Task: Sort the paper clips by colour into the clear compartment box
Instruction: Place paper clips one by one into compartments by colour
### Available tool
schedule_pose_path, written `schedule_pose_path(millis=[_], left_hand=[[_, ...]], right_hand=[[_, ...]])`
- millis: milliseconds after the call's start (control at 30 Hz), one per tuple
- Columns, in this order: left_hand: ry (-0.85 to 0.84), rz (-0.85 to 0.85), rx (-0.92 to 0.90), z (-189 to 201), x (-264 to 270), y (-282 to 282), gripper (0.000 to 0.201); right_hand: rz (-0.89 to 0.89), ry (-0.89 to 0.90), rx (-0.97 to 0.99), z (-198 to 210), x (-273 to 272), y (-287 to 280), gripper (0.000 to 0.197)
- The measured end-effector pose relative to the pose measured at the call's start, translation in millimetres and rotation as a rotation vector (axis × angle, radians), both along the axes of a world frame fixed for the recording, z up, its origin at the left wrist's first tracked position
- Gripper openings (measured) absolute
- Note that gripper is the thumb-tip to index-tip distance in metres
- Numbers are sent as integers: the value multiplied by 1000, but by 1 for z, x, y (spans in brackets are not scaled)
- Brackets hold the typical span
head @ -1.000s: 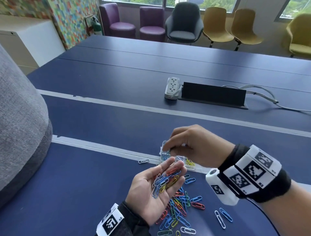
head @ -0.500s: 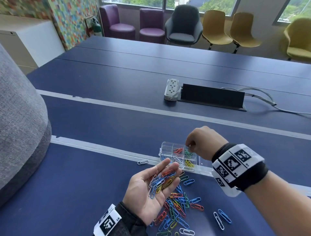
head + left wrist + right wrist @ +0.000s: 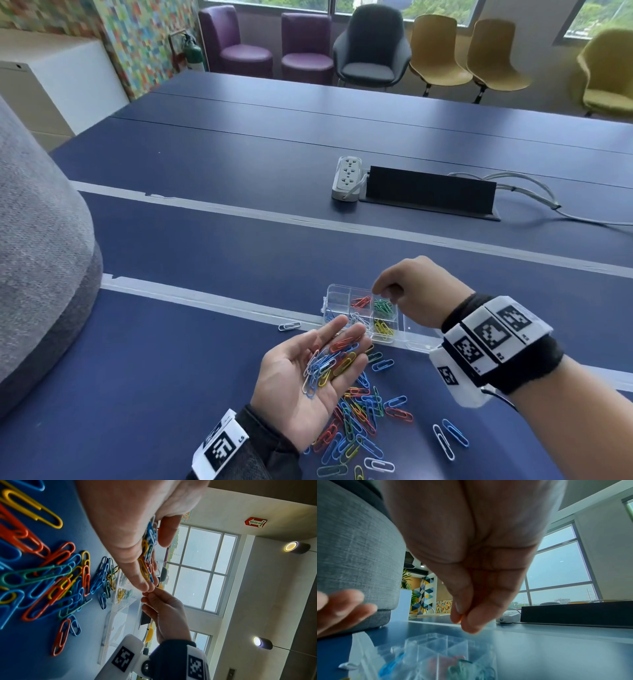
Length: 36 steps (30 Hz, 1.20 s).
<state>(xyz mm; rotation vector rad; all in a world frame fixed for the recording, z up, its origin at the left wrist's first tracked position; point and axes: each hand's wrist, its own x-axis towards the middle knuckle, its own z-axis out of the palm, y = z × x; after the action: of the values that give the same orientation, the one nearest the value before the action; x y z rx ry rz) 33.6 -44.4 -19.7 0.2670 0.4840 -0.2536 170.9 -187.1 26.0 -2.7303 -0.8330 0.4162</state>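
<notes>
My left hand lies palm up, fingers relaxed, carrying a heap of mixed paper clips just in front of the clear compartment box. The box holds red clips, green clips, yellow clips, and white and blue ones. My right hand hovers over the red and green compartments with thumb and forefinger pinched. In the right wrist view a thin orange-red sliver shows in that pinch. A loose pile of coloured clips lies on the blue table under my left hand.
A lone white clip lies left of the box, and a white and a blue clip lie right of the pile. A power strip and a black cable box sit farther back. A grey fabric mass fills the left edge.
My right hand moved from the box's left end, by my left fingertips, to the right over the red and green compartments, and has stayed there. The left hand barely moved.
</notes>
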Motion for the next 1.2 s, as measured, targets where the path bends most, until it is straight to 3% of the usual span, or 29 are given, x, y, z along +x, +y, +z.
schedule_pose_path(millis=[133,267,367,533,767,933,1200], left_hand=[[-26,8,-18,0,-1,1,47],[-78,0,-41,3,-1,0,49],[-99,16,-50,3,-2,-1,50],[-105,3,-62,2,-4,-1,53],[-70,82,-40,5,-6,1,51],[-80,138,-41,8,-6,3,54],[-73,135,2,4,-4,1,51]], right_hand=[[65,-49,133,6,-10,1,25],[297,-22,259,19,-30,9,13],[399,20,168,21,-40,14,16],[420,35,57,19,-46,18,14],[447,17,194,23,-47,14,15],[522,41,125,15,-53,13,25],[460,10,183,17,-57,11,14]])
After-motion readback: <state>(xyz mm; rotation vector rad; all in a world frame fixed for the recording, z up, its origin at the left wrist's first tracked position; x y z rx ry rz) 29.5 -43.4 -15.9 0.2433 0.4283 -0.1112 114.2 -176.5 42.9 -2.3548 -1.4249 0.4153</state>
